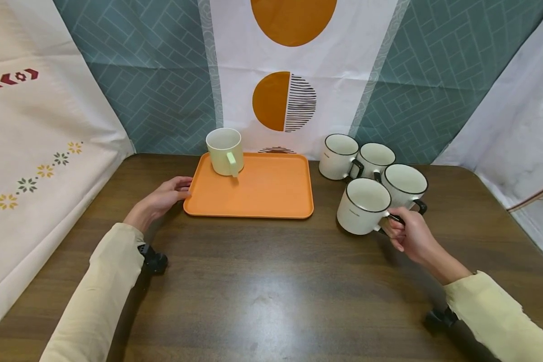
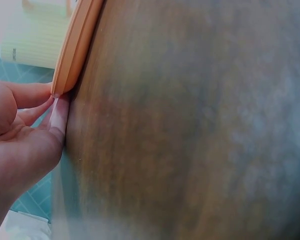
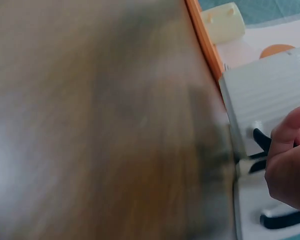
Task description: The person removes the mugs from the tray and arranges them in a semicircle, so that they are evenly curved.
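My right hand (image 1: 412, 234) grips the black handle (image 3: 260, 140) of a white enamel-style mug (image 1: 359, 216) with a dark rim. That mug stands upright, in front of three matching mugs, and overlaps one of them in the head view. At the left, my left hand (image 1: 163, 198) pinches the left edge of an orange tray (image 1: 276, 186); in the left wrist view its thumb and fingers (image 2: 32, 94) meet the tray rim (image 2: 72, 60). A pale green mug (image 1: 221, 157) sits upright in the tray's back left part, handle facing forward.
The three other white mugs (image 1: 337, 161) cluster right of the tray near the back of the brown wooden table (image 1: 262, 281). Patterned cloth (image 1: 163, 90) hangs behind the table, and white cloths flank both sides. The wood stretches bare in front of the tray.
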Demonstrator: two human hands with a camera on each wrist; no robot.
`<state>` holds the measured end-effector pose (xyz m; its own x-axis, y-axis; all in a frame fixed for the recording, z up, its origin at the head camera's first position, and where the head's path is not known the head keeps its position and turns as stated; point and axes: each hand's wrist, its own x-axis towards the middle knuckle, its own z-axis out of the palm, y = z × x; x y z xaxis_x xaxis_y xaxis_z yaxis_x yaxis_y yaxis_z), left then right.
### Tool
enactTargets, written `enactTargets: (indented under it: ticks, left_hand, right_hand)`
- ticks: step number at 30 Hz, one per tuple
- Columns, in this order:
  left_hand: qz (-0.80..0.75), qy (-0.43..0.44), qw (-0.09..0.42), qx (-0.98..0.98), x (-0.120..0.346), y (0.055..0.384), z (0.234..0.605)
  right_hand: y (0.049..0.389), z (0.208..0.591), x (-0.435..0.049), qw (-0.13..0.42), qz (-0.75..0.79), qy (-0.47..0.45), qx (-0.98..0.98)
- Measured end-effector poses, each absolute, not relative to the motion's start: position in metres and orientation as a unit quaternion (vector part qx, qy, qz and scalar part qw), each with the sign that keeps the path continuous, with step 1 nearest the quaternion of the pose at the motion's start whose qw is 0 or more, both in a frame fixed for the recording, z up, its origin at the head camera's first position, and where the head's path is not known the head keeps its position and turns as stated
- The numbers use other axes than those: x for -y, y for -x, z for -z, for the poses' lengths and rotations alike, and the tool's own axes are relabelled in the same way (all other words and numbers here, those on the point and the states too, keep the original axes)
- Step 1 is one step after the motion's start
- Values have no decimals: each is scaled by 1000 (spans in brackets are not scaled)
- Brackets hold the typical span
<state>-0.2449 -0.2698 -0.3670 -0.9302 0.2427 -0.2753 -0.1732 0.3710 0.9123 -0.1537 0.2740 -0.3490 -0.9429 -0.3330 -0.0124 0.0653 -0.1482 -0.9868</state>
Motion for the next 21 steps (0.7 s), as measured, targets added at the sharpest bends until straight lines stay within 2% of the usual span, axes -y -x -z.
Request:
enactTargets:
  ticks: [5,21]
  left_hand:
    - [-559,-23,181,-809,269,245,368]
    - [-568,-33,181,-802,268,245,367]
  right_hand:
    - [146,353,-289,114,747,87,-649]
    - [139,362,-323,122,751,114,-639]
